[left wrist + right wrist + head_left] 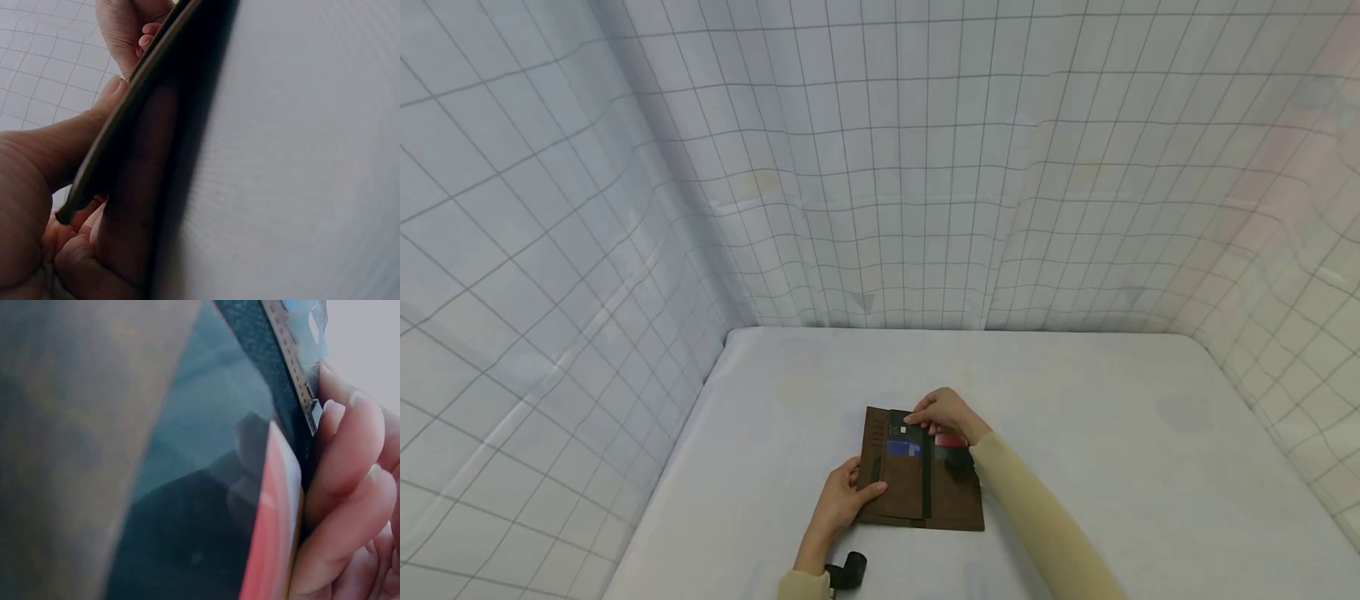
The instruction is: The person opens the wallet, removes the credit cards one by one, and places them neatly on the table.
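Observation:
A brown wallet (pixel 901 500) lies spread open on the white table, with a black strap (pixel 927 487) down its middle. My left hand (pixel 838 502) grips its lower left edge, thumb on top and fingers underneath; the left wrist view shows that edge (pixel 103 144) raised between them. At the wallet's top, my right hand (pixel 949 412) pinches a dark card (pixel 896 427) with a small chip, partly inside a slot. Just below it sits a blue card (pixel 902 448). In the right wrist view, a red-edged card (pixel 269 519) stands by the clear window pocket (pixel 194 487).
White table (pixel 1075 400) surface surrounds the wallet. Grid-patterned white curtains (pixel 880 167) hang behind and at both sides. A black wrist camera (pixel 852 571) sits at my left wrist, and another dark one (pixel 958 461) overlaps the wallet's right half.

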The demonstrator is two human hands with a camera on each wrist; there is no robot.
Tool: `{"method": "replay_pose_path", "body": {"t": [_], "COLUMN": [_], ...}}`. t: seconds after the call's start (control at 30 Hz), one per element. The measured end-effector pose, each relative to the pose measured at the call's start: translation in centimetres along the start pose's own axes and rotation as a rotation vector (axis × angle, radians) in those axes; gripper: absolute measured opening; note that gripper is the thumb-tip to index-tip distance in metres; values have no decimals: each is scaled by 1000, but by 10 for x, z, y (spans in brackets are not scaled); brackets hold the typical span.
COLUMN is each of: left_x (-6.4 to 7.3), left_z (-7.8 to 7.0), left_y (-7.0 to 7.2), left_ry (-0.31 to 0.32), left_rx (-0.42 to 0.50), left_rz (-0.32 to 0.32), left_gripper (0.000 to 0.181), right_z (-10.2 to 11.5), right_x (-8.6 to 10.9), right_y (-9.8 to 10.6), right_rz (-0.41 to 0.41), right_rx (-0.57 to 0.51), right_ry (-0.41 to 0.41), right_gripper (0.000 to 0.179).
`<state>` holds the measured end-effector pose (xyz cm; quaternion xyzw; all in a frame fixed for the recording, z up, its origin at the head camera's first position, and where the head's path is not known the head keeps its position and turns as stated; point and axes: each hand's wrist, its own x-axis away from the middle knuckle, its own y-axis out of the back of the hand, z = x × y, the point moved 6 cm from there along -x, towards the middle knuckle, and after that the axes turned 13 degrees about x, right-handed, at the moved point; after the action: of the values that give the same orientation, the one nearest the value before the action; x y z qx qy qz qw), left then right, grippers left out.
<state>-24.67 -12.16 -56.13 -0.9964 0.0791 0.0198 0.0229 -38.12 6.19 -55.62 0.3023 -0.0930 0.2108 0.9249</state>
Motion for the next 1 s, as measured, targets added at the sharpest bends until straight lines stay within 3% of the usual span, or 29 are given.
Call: {"method": "replay_pose_path", "body": {"t": [0.1, 0.27, 0.63, 1.0], "left_x": [0, -1, -3, -1], "left_z": [-1, 4, 2, 2], "left_y": [-1, -1, 2, 2], "left_ry": [11, 92, 60, 63], "left_rx": [3, -12, -98, -109], "left_rz": [-4, -22, -15, -21], "left_gripper": [59, 58, 57, 57], "right_z": [0, -3, -2, -1], "right_x": [1, 0, 2, 3], "right_y": [1, 1, 1, 0], "right_rz": [-6, -30, -84, -20], "right_rx": [-30, -83, -124, -100], "right_ry": [-1, -24, -58, -20], "right_gripper": [16, 15, 16, 17]}}
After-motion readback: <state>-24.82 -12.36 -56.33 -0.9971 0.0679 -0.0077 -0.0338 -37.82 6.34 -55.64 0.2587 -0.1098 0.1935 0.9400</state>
